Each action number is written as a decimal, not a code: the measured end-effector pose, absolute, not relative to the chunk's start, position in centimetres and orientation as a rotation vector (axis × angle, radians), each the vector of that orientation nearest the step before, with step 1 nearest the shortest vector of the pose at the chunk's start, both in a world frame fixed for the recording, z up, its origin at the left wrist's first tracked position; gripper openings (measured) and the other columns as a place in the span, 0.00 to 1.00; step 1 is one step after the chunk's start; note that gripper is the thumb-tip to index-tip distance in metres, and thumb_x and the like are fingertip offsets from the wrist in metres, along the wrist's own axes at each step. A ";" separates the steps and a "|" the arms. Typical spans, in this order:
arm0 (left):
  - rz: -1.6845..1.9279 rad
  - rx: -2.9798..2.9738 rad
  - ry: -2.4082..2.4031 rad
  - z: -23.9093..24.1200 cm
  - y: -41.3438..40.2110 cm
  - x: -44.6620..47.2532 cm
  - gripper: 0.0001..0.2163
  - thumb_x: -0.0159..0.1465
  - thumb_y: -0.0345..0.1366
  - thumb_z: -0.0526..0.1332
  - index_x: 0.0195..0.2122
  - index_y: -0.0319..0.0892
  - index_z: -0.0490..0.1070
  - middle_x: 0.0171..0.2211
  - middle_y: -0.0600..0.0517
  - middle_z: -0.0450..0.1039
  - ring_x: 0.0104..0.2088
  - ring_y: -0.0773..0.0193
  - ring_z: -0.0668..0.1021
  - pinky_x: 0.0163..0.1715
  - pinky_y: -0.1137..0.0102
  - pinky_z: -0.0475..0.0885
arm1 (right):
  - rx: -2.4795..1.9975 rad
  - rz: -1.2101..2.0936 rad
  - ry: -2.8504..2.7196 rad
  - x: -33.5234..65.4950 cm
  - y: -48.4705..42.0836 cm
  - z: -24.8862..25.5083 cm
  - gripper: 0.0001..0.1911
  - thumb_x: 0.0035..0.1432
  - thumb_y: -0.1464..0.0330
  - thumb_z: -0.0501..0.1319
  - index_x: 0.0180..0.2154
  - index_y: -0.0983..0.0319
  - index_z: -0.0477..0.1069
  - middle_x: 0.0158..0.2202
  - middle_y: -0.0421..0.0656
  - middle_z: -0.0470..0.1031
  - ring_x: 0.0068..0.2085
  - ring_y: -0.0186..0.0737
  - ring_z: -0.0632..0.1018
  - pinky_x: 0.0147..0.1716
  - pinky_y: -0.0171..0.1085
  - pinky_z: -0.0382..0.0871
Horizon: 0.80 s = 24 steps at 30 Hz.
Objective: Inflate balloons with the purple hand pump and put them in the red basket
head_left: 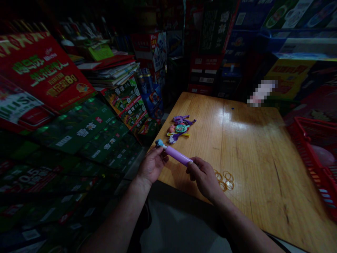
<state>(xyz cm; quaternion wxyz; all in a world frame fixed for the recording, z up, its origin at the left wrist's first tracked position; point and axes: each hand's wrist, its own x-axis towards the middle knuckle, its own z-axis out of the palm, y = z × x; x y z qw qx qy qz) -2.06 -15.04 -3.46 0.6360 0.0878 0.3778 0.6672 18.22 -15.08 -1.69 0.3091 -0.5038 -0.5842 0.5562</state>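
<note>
Both my hands hold a purple tube-shaped hand pump (177, 154) with a blue tip over the near left corner of a wooden table (252, 147). My left hand (152, 164) is closed around the blue-tipped end. My right hand (202, 175) grips the other end, fingers curled. A small pile of flat, uninflated balloons (180, 128), purple, teal and yellow, lies on the table just beyond the pump. Several rubber bands (225, 179) lie on the wood beside my right hand.
Stacked green and red cartons (79, 130) slope down along the left. More boxes and shelving (210, 52) fill the dark back. A red plastic basket (316, 158) stands at the table's right edge.
</note>
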 end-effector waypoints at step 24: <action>1.376 0.414 0.936 -2.4 -15.8 -2.9 0.09 0.53 0.28 0.70 0.34 0.42 0.75 0.35 0.52 0.75 0.36 0.65 0.78 0.31 0.72 0.71 | -1.290 1.550 -1.495 18.9 -14.4 -1.2 0.13 0.61 0.60 0.55 0.33 0.63 0.70 0.24 0.39 0.70 0.22 0.33 0.69 0.21 0.32 0.62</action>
